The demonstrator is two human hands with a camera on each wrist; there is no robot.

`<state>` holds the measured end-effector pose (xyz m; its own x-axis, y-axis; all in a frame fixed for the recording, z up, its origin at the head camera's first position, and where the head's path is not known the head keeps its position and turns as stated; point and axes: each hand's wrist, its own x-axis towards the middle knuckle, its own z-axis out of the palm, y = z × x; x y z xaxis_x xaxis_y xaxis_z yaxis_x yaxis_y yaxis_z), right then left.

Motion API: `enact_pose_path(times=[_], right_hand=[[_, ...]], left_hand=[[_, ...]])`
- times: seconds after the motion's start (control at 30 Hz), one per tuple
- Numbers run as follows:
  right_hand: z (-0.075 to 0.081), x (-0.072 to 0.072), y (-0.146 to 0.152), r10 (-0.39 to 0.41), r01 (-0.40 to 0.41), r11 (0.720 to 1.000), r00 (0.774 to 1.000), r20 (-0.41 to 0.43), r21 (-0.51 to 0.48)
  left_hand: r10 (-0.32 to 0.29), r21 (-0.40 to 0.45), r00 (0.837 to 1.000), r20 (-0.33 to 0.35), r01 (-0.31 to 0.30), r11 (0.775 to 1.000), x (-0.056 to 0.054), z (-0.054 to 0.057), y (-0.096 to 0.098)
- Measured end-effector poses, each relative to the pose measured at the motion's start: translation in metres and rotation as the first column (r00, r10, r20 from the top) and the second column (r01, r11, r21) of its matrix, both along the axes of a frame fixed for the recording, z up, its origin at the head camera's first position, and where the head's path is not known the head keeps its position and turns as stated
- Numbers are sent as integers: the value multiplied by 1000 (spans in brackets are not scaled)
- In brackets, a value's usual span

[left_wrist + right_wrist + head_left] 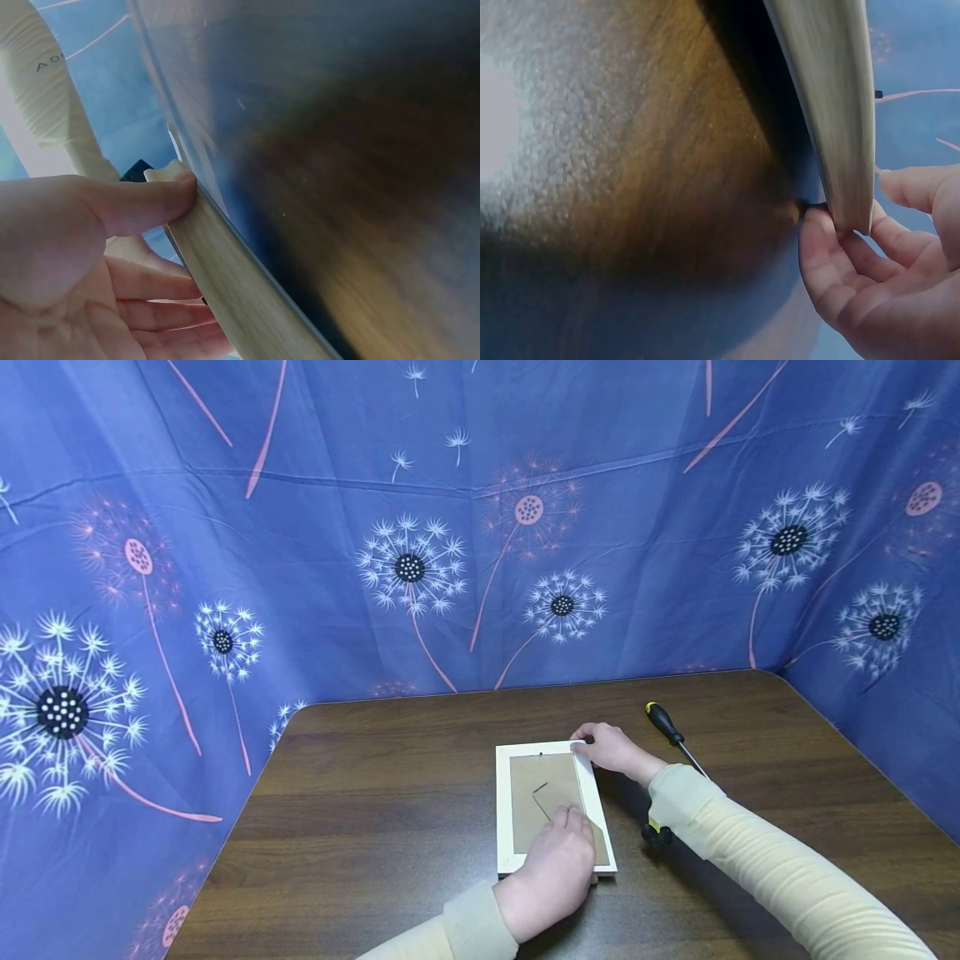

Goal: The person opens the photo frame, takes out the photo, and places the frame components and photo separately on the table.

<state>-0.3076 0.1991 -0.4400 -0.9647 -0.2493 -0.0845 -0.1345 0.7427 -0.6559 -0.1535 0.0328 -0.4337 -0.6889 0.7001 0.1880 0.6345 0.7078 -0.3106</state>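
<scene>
A white picture frame lies back side up on the table, with its brown backing board showing. On the board is a thin, dark, angled line, partly covered by my left hand. That hand grips the frame near its lower right corner. In the left wrist view, the thumb presses the frame's wooden edge while the fingers reach over the back. My right hand holds the upper right corner. The right wrist view has its fingertips curled at the end of the frame's edge.
A screwdriver with a black and yellow handle lies right of the frame, its shaft partly behind the right sleeve. A small black and yellow object shows under that forearm. Beyond the brown table hangs a blue dandelion-print cloth.
</scene>
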Motion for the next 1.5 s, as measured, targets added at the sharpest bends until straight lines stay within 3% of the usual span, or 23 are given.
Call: enact_pose_path(times=[0.33,0.8,1.0,1.3,1.5], right_hand=[[6,0,4,18,-18,998,1000,-5,-68],[7,-2,5,-66,78,979,995,69,-190],[11,-1,3,-89,105,972,992,87,-209],[18,2,-1,-107,127,964,990,96,-236],[23,3,-1,-127,149,959,987,102,-243]], left_hand=[[-37,38,999,32,36,999,1,4,-5],[-27,79,998,63,21,997,3,7,-9],[-28,100,1000,14,26,995,4,8,-11],[55,96,990,-130,-42,994,11,9,-5],[86,104,983,-164,-70,992,13,8,-2]])
